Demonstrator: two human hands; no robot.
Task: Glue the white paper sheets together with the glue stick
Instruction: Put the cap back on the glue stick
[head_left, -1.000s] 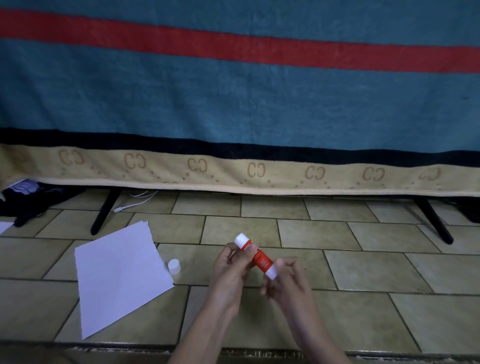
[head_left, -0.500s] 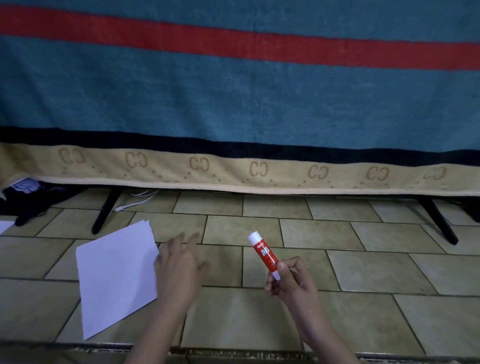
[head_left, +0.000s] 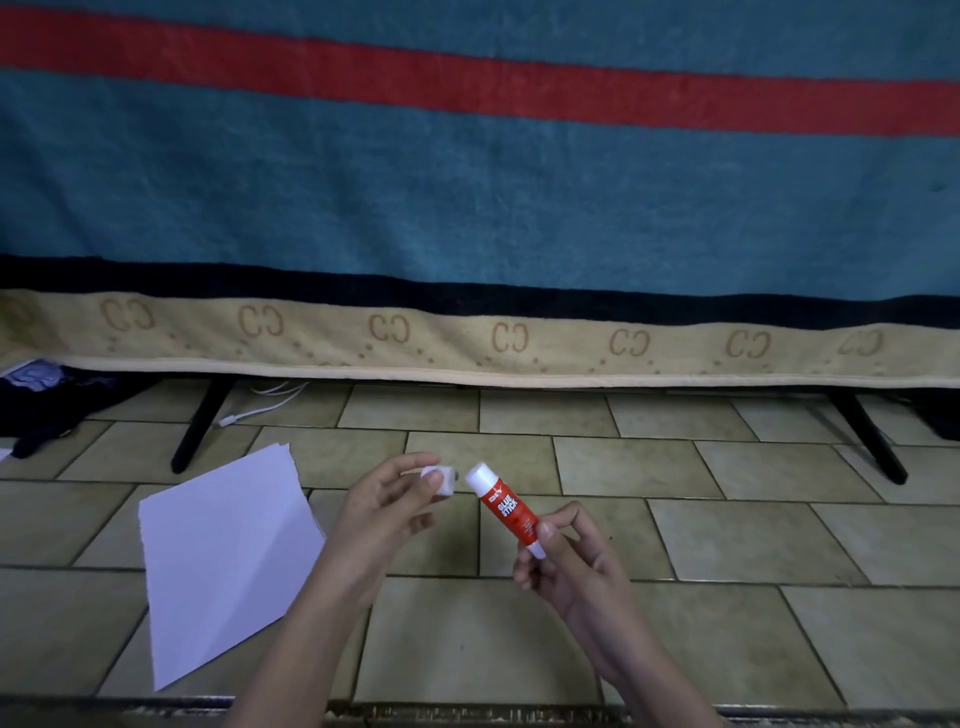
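White paper sheets (head_left: 223, 561) lie stacked on the tiled floor at the left. My right hand (head_left: 571, 566) pinches the lower end of a red and white glue stick (head_left: 504, 506), which tilts up and to the left with its white glue tip bare. My left hand (head_left: 389, 509) pinches the small white cap (head_left: 441, 479) between thumb and fingers, a short gap to the left of the stick's tip. Both hands hover above the floor, right of the paper.
A blue, red and beige striped blanket (head_left: 467, 208) hangs across the back. Two black legs (head_left: 200, 426) (head_left: 872, 441) stand on the tiled floor (head_left: 675, 519) beneath it. A white cable (head_left: 260, 405) and dark clothing (head_left: 41, 400) lie at the back left.
My left hand let go of the glue stick, reached left to the cap on the floor beside the paper, and has come back holding the cap next to the stick's tip.
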